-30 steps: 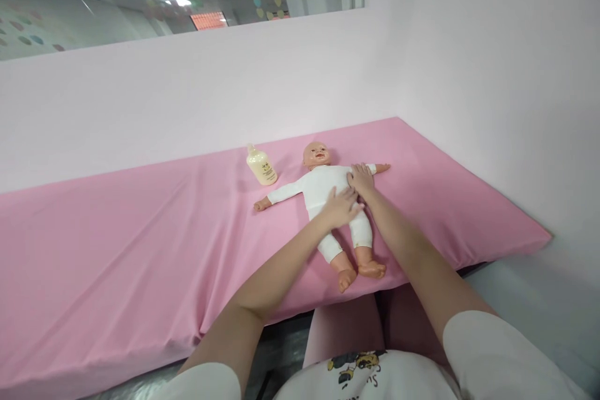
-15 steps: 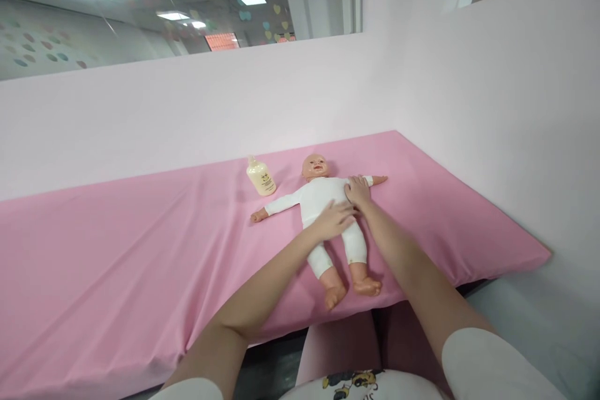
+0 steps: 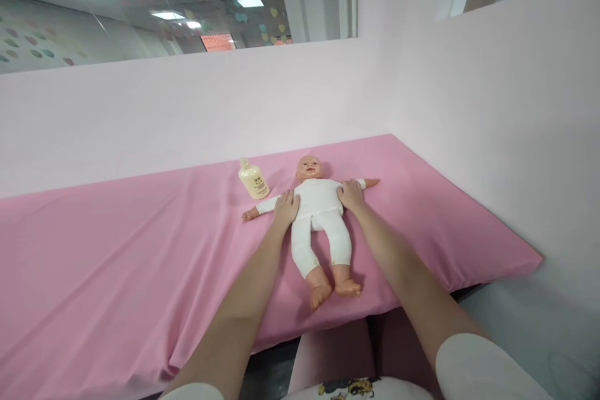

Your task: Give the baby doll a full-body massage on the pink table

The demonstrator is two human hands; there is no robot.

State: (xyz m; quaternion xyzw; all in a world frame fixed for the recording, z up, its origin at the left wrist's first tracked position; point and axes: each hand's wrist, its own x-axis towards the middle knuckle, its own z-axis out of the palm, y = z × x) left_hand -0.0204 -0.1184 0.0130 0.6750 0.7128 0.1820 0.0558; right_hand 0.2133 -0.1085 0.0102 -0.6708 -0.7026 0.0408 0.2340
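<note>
A baby doll (image 3: 317, 215) in a white suit lies on its back on the pink sheet (image 3: 140, 262), arms spread, feet toward me. My left hand (image 3: 285, 206) rests flat on the doll's side by its outstretched arm, fingers apart. On the opposite shoulder lies my right hand (image 3: 350, 194), also flat and holding nothing. A small cream bottle (image 3: 254, 179) lies tilted on the sheet just left of the doll's head, apart from both hands.
Pale pink walls (image 3: 492, 106) close off the back and right of the padded surface. The sheet's front edge (image 3: 328, 325) runs just below the doll's feet. A window above the back wall shows ceiling lights.
My left hand slid from the doll's belly out to its left side. My right hand stayed on the shoulder. The view shifted slightly.
</note>
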